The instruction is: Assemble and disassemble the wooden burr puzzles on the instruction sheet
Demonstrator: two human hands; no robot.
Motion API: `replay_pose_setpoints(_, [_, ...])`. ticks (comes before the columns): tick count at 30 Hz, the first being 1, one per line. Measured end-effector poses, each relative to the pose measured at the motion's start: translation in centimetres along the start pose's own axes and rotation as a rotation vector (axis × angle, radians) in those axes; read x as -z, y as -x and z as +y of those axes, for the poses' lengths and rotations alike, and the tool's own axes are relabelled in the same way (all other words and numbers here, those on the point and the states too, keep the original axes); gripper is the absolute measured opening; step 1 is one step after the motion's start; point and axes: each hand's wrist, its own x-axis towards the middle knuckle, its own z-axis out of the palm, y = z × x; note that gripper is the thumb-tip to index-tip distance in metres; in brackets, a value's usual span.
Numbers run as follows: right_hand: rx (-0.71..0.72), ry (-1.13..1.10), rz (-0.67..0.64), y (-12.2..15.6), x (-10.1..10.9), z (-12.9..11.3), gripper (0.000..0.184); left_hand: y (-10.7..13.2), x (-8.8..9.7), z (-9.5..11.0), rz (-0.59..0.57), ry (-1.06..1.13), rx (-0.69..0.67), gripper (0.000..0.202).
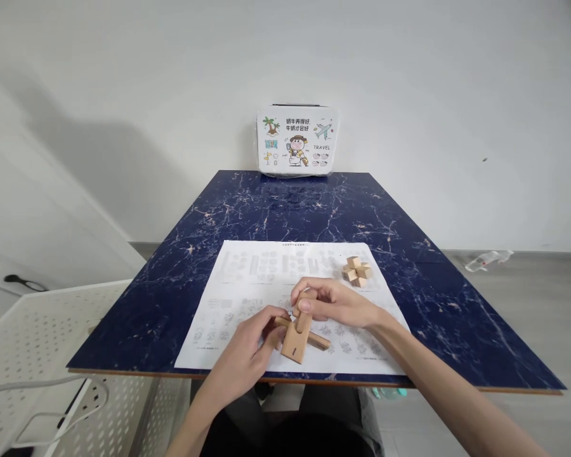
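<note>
Over the printed white sheet (204, 330), both hands are closed on pieces of a wooden puzzle. My right hand (330, 301) pinches the upper end of a flat, slotted wooden puzzle piece (295, 344), with the thumb on top. My left hand (254, 343) grips the left end of a wooden bar (318, 342) that crosses behind the slotted piece; its thumb lies near that piece's edge. Part of the crossing is hidden by the fingers. An assembled wooden burr puzzle (356, 271) rests on the sheet's right side, apart from my hands.
The sheet lies on a blue marble-patterned table (295, 209). A white box with cartoon prints (296, 141) stands at the far edge against the wall. A white perforated cart (95, 412) with a cable is at the left. A clear plastic item (489, 260) lies on the floor at the right.
</note>
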Motion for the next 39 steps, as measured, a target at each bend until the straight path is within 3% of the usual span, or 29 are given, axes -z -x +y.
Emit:
replay_pose_setpoints(6, [-0.017,0.111,-0.008,0.0,-0.1,0.6,0.038,0.1,-0.2,-0.1,0.020,-0.019,0.018,0.020])
replay_pose_setpoints(15, [-0.132,0.155,0.006,-0.3,-0.2,1.2,0.025,0.1,-0.3,-0.3,0.074,-0.026,0.020,0.019])
replay_pose_setpoints(22, [-0.094,0.201,-0.034,-0.4,0.0,0.9,0.025,0.0,-0.3,-0.2,0.091,-0.008,0.017,0.020])
replay_pose_setpoints(34, [-0.154,-0.115,-0.113,-0.1,0.1,0.8,0.035,0.1,0.3,0.0,0.129,0.127,0.030,0.027])
replay_pose_setpoints(39, [-0.220,-0.246,0.047,1.0,-1.1,0.1,0.035,-0.2,0.2,-0.4,0.188,0.164,0.046,0.029])
